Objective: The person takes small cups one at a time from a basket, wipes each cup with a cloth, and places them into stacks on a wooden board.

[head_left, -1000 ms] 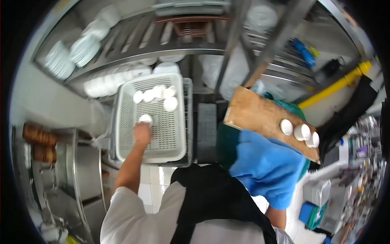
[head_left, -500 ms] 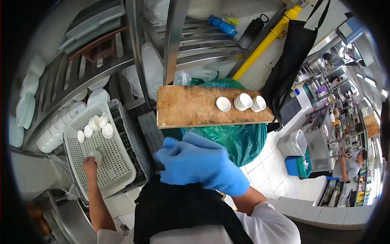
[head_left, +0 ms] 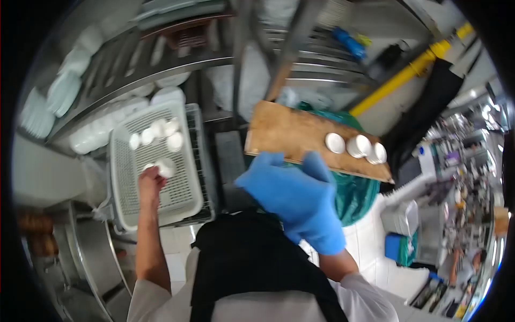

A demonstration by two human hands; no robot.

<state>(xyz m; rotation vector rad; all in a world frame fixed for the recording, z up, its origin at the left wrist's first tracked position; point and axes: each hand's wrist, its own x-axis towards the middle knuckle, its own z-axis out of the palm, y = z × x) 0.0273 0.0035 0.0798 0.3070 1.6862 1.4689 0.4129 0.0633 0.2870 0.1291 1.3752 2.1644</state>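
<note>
My bare left hand (head_left: 151,185) reaches into a pale perforated plastic basket (head_left: 197,189). Its fingers are closed on the edge of a small white bowl (head_left: 149,167), with another small white bowl (head_left: 167,168) right beside it. Farther back in the basket lies a group of several small white bowls (head_left: 159,129). My right hand (head_left: 294,196), in a blue glove, is in front of the wooden board (head_left: 284,126), fingers apart and nothing visible in it. Small white bowls stand on the board's right part: a single one (head_left: 335,143) and two stacks (head_left: 359,146).
Under the board hangs a green plastic bag (head_left: 357,201). Metal slatted shelves (head_left: 153,75) hold white dishes at the left and back. A yellow pipe (head_left: 399,78) and a black apron (head_left: 429,102) are at the right. A person (head_left: 456,265) works farther off.
The view has swung, so the basket and board appear shifted to the right. My gloved right hand has spread its fingers. My left hand remains in the basket at the small bowls.
</note>
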